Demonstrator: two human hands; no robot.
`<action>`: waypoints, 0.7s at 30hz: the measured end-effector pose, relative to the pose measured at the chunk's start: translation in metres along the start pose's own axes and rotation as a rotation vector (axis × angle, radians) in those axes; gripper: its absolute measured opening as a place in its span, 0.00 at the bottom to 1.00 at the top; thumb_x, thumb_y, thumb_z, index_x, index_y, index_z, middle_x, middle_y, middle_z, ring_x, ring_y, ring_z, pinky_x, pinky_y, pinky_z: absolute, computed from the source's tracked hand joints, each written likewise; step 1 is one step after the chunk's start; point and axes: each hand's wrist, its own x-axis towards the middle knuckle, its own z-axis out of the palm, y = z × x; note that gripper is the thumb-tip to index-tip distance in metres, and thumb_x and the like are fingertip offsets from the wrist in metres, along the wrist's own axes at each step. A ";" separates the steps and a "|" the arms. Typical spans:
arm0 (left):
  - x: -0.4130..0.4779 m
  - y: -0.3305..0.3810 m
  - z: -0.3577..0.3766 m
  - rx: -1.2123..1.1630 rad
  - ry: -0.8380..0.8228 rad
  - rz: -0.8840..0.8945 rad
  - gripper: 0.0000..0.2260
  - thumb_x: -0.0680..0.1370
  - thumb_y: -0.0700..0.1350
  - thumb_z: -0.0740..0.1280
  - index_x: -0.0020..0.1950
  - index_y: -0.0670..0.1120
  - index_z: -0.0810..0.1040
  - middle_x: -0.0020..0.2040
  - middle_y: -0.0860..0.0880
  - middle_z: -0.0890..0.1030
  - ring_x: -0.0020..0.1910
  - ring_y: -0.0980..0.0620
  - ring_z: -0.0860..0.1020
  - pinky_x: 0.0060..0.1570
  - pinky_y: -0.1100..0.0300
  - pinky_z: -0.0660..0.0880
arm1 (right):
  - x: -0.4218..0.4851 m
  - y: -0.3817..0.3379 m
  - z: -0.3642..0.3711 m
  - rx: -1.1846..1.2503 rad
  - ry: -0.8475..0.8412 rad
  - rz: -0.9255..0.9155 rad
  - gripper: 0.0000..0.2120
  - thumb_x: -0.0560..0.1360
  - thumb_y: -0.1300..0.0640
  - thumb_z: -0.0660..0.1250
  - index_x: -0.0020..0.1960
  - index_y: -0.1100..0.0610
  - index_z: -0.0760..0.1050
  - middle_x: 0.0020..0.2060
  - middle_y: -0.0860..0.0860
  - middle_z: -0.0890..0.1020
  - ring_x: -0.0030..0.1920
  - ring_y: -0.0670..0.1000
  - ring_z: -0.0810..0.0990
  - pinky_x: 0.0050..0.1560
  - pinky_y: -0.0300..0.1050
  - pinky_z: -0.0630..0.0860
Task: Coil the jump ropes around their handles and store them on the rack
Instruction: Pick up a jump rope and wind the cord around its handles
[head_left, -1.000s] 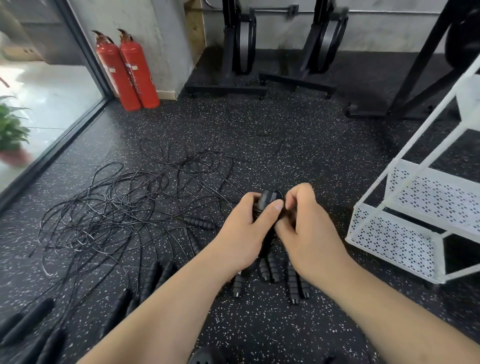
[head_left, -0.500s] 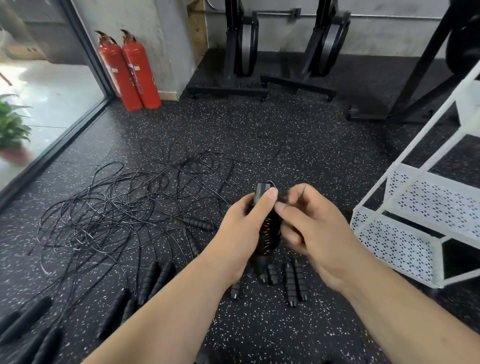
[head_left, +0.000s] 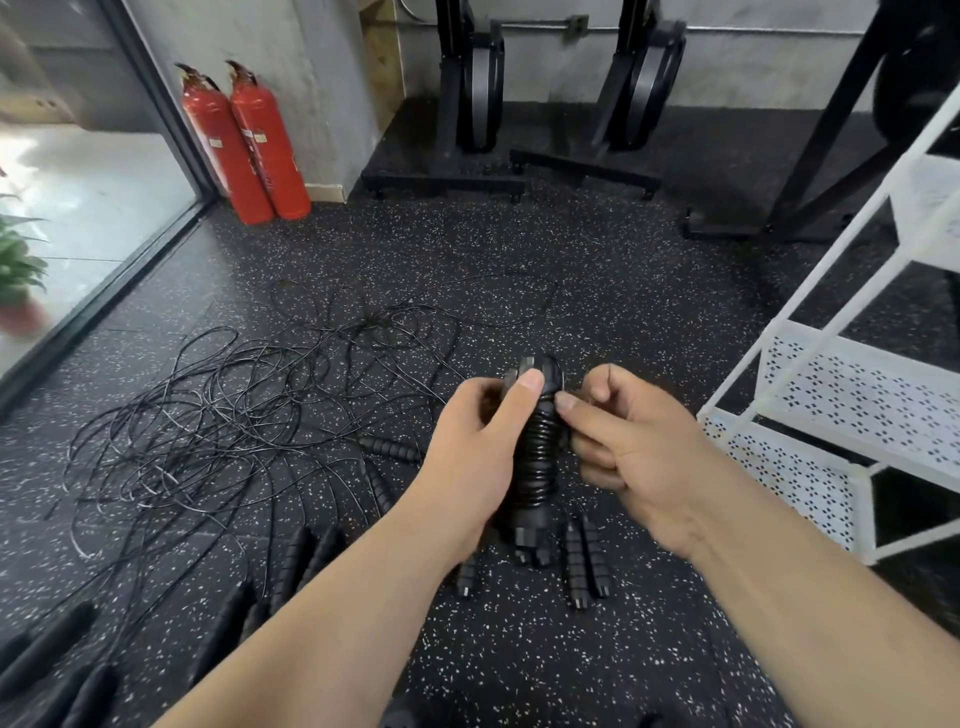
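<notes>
A black jump rope bundle (head_left: 537, 457), its cord wound in tight turns round the paired handles, stands upright between my hands. My left hand (head_left: 478, 457) grips the bundle from the left, thumb pressed near its top. My right hand (head_left: 628, 452) is at its right side, thumb and forefinger pinching the cord near the top. A tangle of loose black ropes (head_left: 234, 415) spreads over the floor to the left. Several loose black handles (head_left: 584, 566) lie on the floor under my hands. The white perforated rack (head_left: 852, 395) stands at the right.
Two red fire extinguishers (head_left: 249, 140) lean at the back-left wall beside a glass door. Black gym machines (head_left: 478, 98) stand along the back wall. More black handles (head_left: 47, 660) lie at the lower left. The floor is dark speckled rubber.
The bundle has come upright and more of its wound coils show. My right hand has slid from the bundle's top to its right side, still pinching the cord.
</notes>
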 end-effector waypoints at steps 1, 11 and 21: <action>0.003 -0.001 -0.001 0.085 0.040 0.070 0.20 0.76 0.66 0.73 0.58 0.53 0.81 0.52 0.52 0.87 0.53 0.50 0.85 0.55 0.47 0.84 | -0.002 0.006 0.008 -0.015 0.076 -0.010 0.16 0.84 0.63 0.66 0.44 0.51 0.65 0.30 0.47 0.66 0.27 0.45 0.61 0.23 0.37 0.58; 0.021 -0.015 -0.008 0.407 0.128 0.229 0.22 0.72 0.70 0.73 0.58 0.60 0.75 0.51 0.59 0.85 0.51 0.57 0.83 0.55 0.52 0.79 | -0.022 0.032 0.041 -0.165 0.368 -0.099 0.10 0.81 0.64 0.62 0.47 0.51 0.66 0.32 0.47 0.66 0.30 0.47 0.62 0.29 0.46 0.61; -0.008 0.013 0.029 -0.077 -0.132 -0.132 0.21 0.83 0.65 0.66 0.63 0.51 0.84 0.55 0.48 0.89 0.56 0.47 0.87 0.58 0.46 0.84 | 0.000 0.001 -0.010 0.108 0.275 0.015 0.13 0.83 0.64 0.65 0.51 0.51 0.86 0.45 0.53 0.84 0.42 0.51 0.79 0.46 0.50 0.77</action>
